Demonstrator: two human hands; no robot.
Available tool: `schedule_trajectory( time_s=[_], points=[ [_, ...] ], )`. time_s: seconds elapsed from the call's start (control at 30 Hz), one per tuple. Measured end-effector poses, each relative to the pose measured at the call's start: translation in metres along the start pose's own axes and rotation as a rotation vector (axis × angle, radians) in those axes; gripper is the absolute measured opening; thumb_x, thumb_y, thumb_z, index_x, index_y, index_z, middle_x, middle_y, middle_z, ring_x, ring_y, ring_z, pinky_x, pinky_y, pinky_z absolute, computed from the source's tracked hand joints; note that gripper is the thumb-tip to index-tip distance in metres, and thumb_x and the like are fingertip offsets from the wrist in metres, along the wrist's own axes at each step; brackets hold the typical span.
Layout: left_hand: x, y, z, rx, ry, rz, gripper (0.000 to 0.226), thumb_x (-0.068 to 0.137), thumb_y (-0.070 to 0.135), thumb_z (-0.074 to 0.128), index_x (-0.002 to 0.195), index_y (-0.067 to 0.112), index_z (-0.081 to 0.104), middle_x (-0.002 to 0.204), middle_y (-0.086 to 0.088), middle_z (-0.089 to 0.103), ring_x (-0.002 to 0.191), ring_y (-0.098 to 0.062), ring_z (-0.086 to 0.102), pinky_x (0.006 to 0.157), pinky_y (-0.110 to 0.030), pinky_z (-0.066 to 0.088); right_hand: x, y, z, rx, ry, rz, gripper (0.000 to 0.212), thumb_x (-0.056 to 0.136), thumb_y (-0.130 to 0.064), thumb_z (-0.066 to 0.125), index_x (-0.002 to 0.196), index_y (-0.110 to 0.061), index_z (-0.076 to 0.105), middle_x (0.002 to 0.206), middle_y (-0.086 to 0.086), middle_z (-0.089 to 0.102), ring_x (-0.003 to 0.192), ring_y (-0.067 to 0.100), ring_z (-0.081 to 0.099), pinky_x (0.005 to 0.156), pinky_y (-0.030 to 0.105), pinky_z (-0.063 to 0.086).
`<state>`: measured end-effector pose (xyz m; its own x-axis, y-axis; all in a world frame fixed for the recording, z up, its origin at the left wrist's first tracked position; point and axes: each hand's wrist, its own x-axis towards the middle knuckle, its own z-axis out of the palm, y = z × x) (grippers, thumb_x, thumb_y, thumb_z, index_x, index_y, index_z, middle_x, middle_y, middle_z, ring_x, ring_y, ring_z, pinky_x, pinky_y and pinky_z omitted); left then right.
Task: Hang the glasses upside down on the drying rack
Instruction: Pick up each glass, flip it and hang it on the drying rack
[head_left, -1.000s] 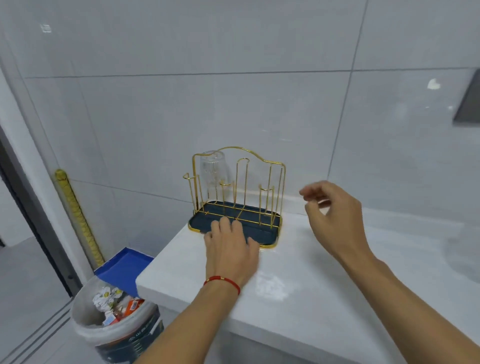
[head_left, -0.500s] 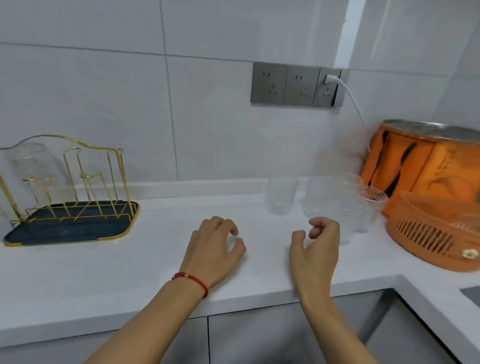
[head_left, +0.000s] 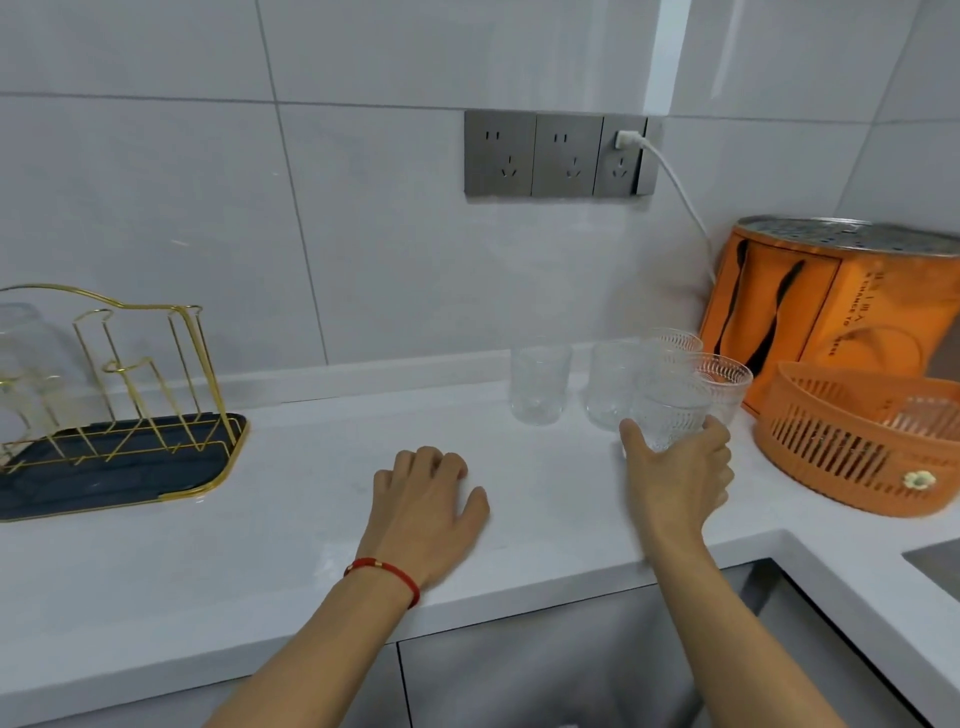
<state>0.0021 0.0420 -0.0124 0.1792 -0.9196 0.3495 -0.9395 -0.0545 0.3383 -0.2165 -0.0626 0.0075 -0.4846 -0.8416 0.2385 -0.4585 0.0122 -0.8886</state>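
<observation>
Five clear textured glasses (head_left: 540, 384) upright in a cluster on the white surface (head_left: 291, 519), well apart from the gold wire drying rack (head_left: 130, 384) holding one upside-down glass (head_left: 26, 353) at far left.

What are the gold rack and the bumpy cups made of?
The drying rack looks like thin metal wire with a shiny gold finish, because it glints. Its dark tray may be plastic. The cups look like clear glass with a pressed bumpy pattern; you can see through them.
</observation>
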Motion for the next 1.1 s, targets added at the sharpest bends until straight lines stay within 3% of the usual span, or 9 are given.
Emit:
schedule_trajectory(
  time_s=[0.23,0.33,0.5,0.6,0.73,0.83,0.97,1.03,1.1],
  points=[
    [0.0,-0.002,0.0,-0.03,0.002,0.009,0.034,0.094,0.05,0.038,0.115,0.029,0.056,0.12,0.01,0.052,0.112,-0.015,0.042,0.092,-0.031,0.028,-0.005,0.008,0.001,-0.092,-0.039,-0.105,0.091,0.073,-0.063,0.078,0.141,-0.011,0.048,0.136,0.016,0.056,0.126,0.039,0.051,0.104,0.055,0.039],
    [-0.002,0.002,-0.005,-0.146,-0.002,-0.025,0.047,0.09,0.06,0.026,0.117,0.034,0.054,0.121,0.014,0.054,0.109,-0.011,0.042,0.092,-0.031,0.028,-0.015,0.007,0.0,-0.091,-0.142,-0.328,0.088,0.07,-0.066,0.079,0.139,-0.019,0.051,0.127,0.006,0.058,0.12,0.03,0.055,0.101,0.051,0.043],
    [-0.006,0.003,-0.014,-0.409,0.049,-0.02,0.074,0.083,0.081,0.032,0.144,0.039,0.033,0.13,0.012,0.054,0.117,-0.008,0.047,0.099,-0.034,0.035,-0.062,-0.016,0.013,0.047,-0.5,-0.651,0.084,0.063,-0.069,0.077,0.134,-0.039,0.044,0.114,-0.01,0.045,0.089,-0.001,0.052,0.074,0.008,0.041],
    [-0.011,0.011,-0.026,-0.751,0.165,-0.12,0.087,0.074,0.076,0.059,0.148,0.051,0.02,0.127,0.011,0.058,0.114,-0.006,0.058,0.095,-0.029,0.049,-0.087,-0.03,0.029,0.161,-0.66,-0.724,0.079,0.066,-0.061,0.08,0.136,-0.045,0.046,0.118,-0.014,0.04,0.104,-0.01,0.055,0.075,0.0,0.044],
    [-0.018,-0.006,-0.053,-0.965,0.411,-0.326,0.085,0.062,0.062,0.076,0.139,0.05,0.04,0.106,0.011,0.067,0.098,-0.001,0.066,0.078,-0.018,0.054,-0.105,-0.046,0.046,0.297,-0.785,-0.784,0.085,0.071,-0.061,0.08,0.148,-0.048,0.044,0.133,-0.017,0.037,0.12,-0.008,0.05,0.091,0.005,0.048],
    [-0.022,-0.033,-0.079,-1.095,0.458,-0.393,0.078,0.061,0.057,0.079,0.132,0.045,0.05,0.11,0.002,0.066,0.091,0.002,0.069,0.072,-0.014,0.055,-0.118,-0.064,0.056,0.503,-1.079,-0.42,0.073,0.08,-0.082,0.059,0.146,-0.067,0.032,0.147,-0.018,0.048,0.122,0.006,0.064,0.103,0.031,0.052],
    [-0.028,-0.066,-0.106,-1.203,0.378,-0.439,0.061,0.069,0.044,0.079,0.125,0.035,0.058,0.119,-0.013,0.067,0.105,-0.021,0.07,0.094,-0.048,0.058,-0.131,-0.092,0.077,0.579,-1.346,-0.281,0.048,0.091,-0.074,0.053,0.137,-0.061,0.047,0.115,0.006,0.077,0.096,0.03,0.079,0.091,0.047,0.062],
    [-0.033,-0.083,-0.115,-1.268,0.333,-0.44,0.066,0.071,0.044,0.082,0.129,0.03,0.055,0.124,-0.012,0.067,0.11,-0.021,0.07,0.095,-0.048,0.058,-0.135,-0.106,0.085,0.648,-1.357,-0.275,0.047,0.091,-0.064,0.062,0.135,-0.048,0.056,0.117,0.008,0.076,0.097,0.033,0.078,0.087,0.049,0.063],
    [-0.038,-0.099,-0.123,-1.128,0.359,-0.434,0.066,0.07,0.059,0.078,0.126,0.031,0.057,0.125,0.0,0.067,0.111,-0.013,0.068,0.093,-0.038,0.058,-0.138,-0.118,0.094,0.674,-1.306,-0.293,0.042,0.092,-0.054,0.066,0.132,-0.045,0.06,0.118,0.012,0.074,0.094,0.029,0.078,0.09,0.048,0.061]
  ],
)
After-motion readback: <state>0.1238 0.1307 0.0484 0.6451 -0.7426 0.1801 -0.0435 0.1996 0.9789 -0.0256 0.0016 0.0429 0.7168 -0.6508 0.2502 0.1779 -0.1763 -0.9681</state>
